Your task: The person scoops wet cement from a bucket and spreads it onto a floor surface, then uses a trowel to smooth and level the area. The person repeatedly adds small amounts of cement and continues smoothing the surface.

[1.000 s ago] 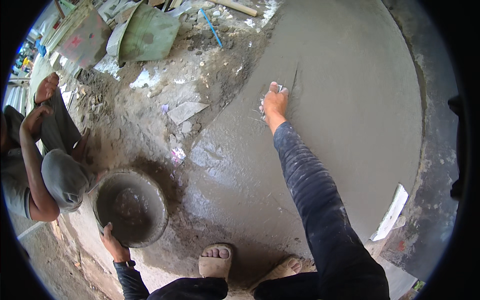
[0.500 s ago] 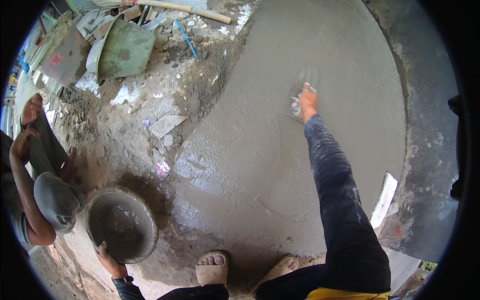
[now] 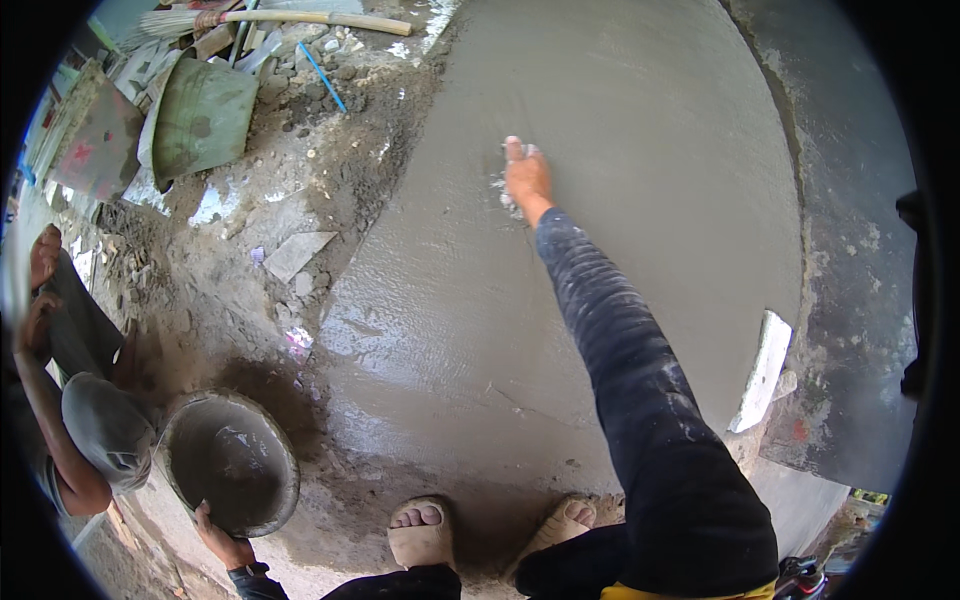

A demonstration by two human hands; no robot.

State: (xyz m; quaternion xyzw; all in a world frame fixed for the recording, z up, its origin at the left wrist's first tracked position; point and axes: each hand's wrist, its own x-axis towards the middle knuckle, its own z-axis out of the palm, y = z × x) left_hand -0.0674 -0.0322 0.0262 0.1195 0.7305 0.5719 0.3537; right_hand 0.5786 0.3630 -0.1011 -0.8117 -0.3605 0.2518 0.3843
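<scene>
My right hand point(image 3: 525, 175) reaches far out over a wide slab of wet grey cement point(image 3: 640, 150). It presses a small pale trowel point(image 3: 503, 188) flat on the surface, and the tool is mostly hidden under the hand. My arm wears a dark, mortar-stained sleeve. Down at the lower left, my left hand point(image 3: 222, 537) grips the near rim of a round metal pan point(image 3: 232, 462) coated with wet cement. Both of my feet, in sandals point(image 3: 420, 530), stand at the slab's near edge.
Another person in a grey cap point(image 3: 105, 435) crouches at the left beside the pan. Rubble, a flat stone point(image 3: 297, 253), a green sack point(image 3: 200, 122), a broom point(image 3: 300, 18) and a blue rod point(image 3: 322, 77) lie at the upper left. A white board point(image 3: 762, 372) rests at the right.
My right hand swept right across the cement, then back left and farther out. My left hand stayed on the pan's rim.
</scene>
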